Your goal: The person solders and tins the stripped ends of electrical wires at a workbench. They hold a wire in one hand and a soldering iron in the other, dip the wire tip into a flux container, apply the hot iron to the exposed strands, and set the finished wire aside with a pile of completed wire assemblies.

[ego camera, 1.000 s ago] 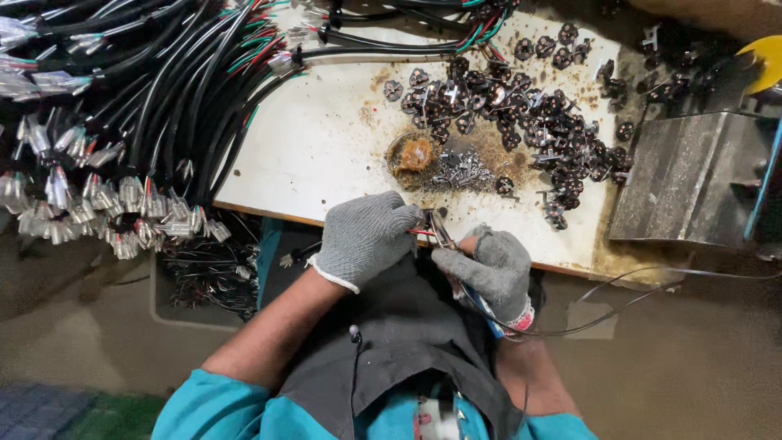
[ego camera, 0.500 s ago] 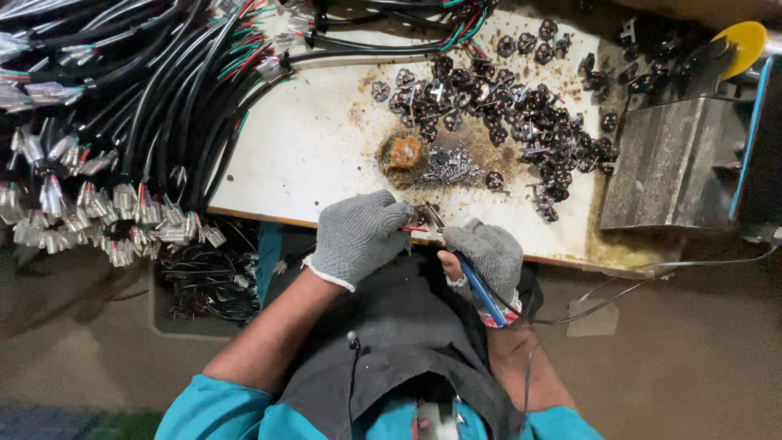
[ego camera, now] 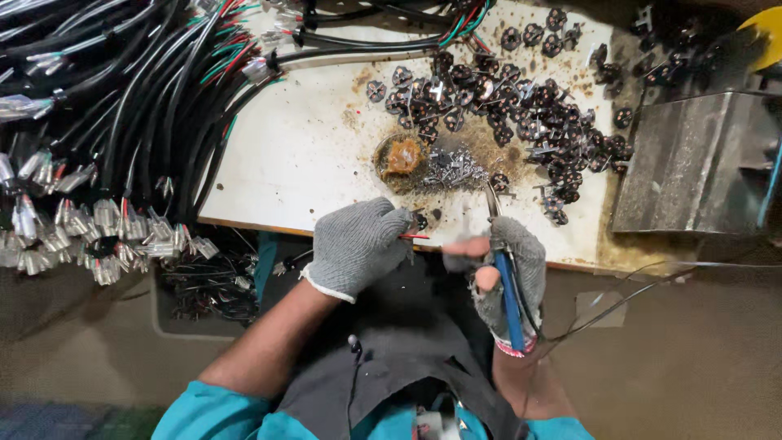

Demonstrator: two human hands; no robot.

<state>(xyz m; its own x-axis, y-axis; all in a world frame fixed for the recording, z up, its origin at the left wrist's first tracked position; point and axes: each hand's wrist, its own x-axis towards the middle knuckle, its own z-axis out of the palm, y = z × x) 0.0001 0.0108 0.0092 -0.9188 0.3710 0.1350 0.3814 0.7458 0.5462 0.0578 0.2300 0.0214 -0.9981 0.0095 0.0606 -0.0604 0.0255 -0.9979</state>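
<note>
A thin red wire (ego camera: 414,237) lies at the near edge of the white board (ego camera: 309,147), pinched in the gloved left hand (ego camera: 357,246), which is closed around it. Far of it sit a small round tin of brown paste (ego camera: 401,156), a heap of metal bits (ego camera: 450,167) and scattered black connectors (ego camera: 521,106); black cable bundles (ego camera: 122,106) crowd the left, a grey metal block (ego camera: 700,167) the right. The right hand (ego camera: 503,273) grips a blue-handled soldering iron (ego camera: 507,281), tip pointing far.

Worktable (ego camera: 309,155) fills frame centre. Wire harness bundles (ego camera: 114,106) hang over its left edge. Heap of small connector parts (ego camera: 521,114) upper right on table; flux tin (ego camera: 401,156) just left of it. Metal block (ego camera: 700,163) at far right. Both hands at table's lower edge.
</note>
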